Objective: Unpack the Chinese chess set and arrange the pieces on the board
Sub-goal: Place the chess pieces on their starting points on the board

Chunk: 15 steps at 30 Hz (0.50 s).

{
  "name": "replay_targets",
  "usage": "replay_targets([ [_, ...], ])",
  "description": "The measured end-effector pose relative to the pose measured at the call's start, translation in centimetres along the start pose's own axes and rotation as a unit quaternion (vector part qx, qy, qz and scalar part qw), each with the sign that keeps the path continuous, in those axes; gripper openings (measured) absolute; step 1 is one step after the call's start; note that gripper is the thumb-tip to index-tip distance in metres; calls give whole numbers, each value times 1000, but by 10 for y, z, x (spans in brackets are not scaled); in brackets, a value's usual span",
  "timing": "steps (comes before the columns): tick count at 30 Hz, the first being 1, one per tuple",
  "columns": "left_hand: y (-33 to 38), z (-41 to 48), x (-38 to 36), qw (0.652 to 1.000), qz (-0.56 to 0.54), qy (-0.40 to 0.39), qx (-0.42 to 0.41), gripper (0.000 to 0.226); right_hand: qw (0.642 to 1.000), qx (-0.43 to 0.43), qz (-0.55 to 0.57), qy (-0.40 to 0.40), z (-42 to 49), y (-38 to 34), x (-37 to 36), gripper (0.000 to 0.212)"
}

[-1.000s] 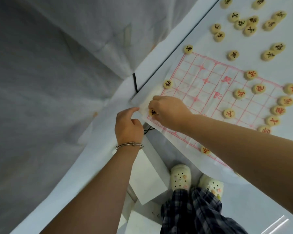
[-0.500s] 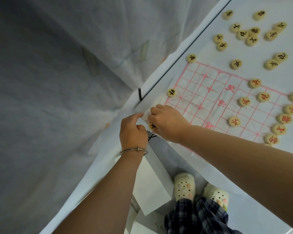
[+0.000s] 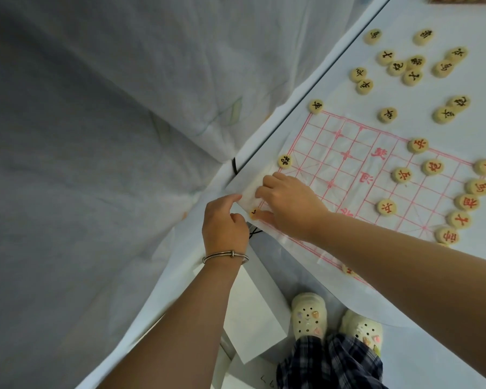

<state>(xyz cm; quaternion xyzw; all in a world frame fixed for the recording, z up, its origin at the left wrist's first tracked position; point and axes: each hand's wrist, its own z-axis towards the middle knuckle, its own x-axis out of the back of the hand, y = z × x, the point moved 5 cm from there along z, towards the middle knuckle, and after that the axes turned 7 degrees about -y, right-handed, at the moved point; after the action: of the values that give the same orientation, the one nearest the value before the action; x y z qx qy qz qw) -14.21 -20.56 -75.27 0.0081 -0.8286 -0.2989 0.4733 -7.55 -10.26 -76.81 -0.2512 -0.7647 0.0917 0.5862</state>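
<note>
Evidently the arrangement was partly done: red pieces [image 3: 466, 202] stood ranked along the right edge of the board [image 3: 328, 141], several forward of them. Only three black ones sat on the left edge: at the far corner, at mid-edge, and a black piece [image 3: 253, 213] at the near corner, pinched under the curled right hand [image 3: 289, 206]. The left hand [image 3: 223, 226] curled at the sheet's corner; whether it gripped the paper could not be told. The remaining black pieces [image 3: 413, 70] lay loose on the table [image 3: 483, 127] beyond the far edge.
</note>
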Motion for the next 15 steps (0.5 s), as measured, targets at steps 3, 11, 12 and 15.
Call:
replay_targets([
  [3,15,-5,0,1000,3,-11,-14,39,1000,-23,-10,11,-14,12,15,39],
  [11,97,-8,-12,987,53,-36,-148,36,990,-127,-31,45,-43,54,70,27],
  [12,107,-6,-15,985,62,-47,-157,37,989,-144,-30,35,-46,60,78,29],
  [15,131,-1,-22,983,65,-67,-159,40,982,-186,-37,-3,-54,73,94,42],
])
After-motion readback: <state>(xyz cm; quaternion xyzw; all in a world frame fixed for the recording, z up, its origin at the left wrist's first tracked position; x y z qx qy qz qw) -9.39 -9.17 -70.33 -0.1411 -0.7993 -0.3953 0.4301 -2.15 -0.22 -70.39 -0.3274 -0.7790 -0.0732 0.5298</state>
